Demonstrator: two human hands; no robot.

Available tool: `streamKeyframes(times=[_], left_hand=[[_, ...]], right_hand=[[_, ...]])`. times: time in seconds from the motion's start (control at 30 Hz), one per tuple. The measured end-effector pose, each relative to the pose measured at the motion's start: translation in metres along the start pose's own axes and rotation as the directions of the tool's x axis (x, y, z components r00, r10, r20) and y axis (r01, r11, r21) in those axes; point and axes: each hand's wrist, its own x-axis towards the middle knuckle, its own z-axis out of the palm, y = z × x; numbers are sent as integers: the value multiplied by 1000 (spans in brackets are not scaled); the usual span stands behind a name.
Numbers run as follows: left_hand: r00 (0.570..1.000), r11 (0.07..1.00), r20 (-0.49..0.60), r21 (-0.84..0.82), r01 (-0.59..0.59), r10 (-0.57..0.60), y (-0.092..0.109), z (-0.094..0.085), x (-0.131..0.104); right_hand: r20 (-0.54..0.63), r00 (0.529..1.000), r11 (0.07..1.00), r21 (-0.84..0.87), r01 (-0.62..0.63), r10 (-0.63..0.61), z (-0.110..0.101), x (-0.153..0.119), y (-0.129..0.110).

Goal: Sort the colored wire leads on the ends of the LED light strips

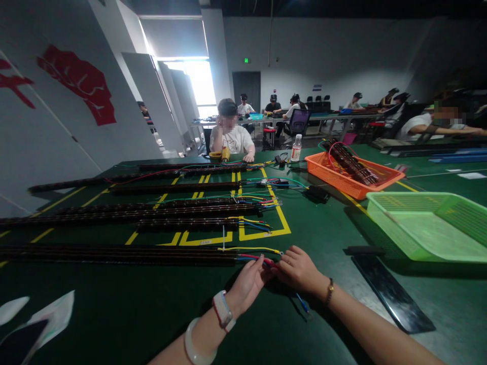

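Observation:
Near the middle of the green table, my left hand (249, 285) has its fingers closed on a red wire (247, 256) from the nearest long dark harness bundle (152, 254). My right hand (300, 271) meets it there, its fingers pinched around the same red wire. A yellow wire (251, 249) with a ring terminal runs just above the fingers. The blue wire (303, 303) sticks out below my right hand, ending in a terminal. A white zip tie (223, 237) stands up from the bundle. The fingertips partly hide the red wire's end.
More dark bundles (160, 209) lie beyond. At the right are a green basket (426, 253), an orange basket (335, 185) holding bundles, and a black flat panel (391, 294). A bottle (296, 148) stands farther back. A person (232, 137) sits across the table; papers (53, 319) lie lower left.

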Motion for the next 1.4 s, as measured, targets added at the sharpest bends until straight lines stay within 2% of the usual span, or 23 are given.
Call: streamKeyframes(times=[0.13,0.27,0.47,0.67,0.9,1.0,1.1,1.2,1.3,1.4], left_hand=[[1000,1000,24,-10,-1,1,-1,-2,2],[999,999,33,47,-6,5,-2,-5,2],[999,998,10,60,-33,33,-2,-2,-2],[998,997,-24,62,-48,49,-1,1,-6],[999,996,14,75,-43,43,-2,-3,-3],[999,997,36,74,-30,28,-2,-5,-2],[999,997,43,73,-16,13,0,-5,-2],[999,997,23,78,29,-31,1,-5,-2],[998,997,31,44,59,-60,1,-5,-2],[998,999,47,15,43,-43,0,-6,0]], right_hand=[[-4,996,995,-41,-91,91,2,-2,11],[53,980,981,-23,-191,192,7,-3,17],[161,964,978,-15,-210,210,14,-2,17],[178,932,949,-96,-302,315,17,4,19],[216,940,964,-21,-265,264,15,2,17],[184,936,952,9,-306,299,10,0,15],[92,937,931,116,-347,338,2,-5,11],[55,969,933,265,-245,239,-4,-10,3],[175,973,905,372,-204,148,-6,-9,-9],[347,918,859,392,-328,192,-6,-3,-20]])
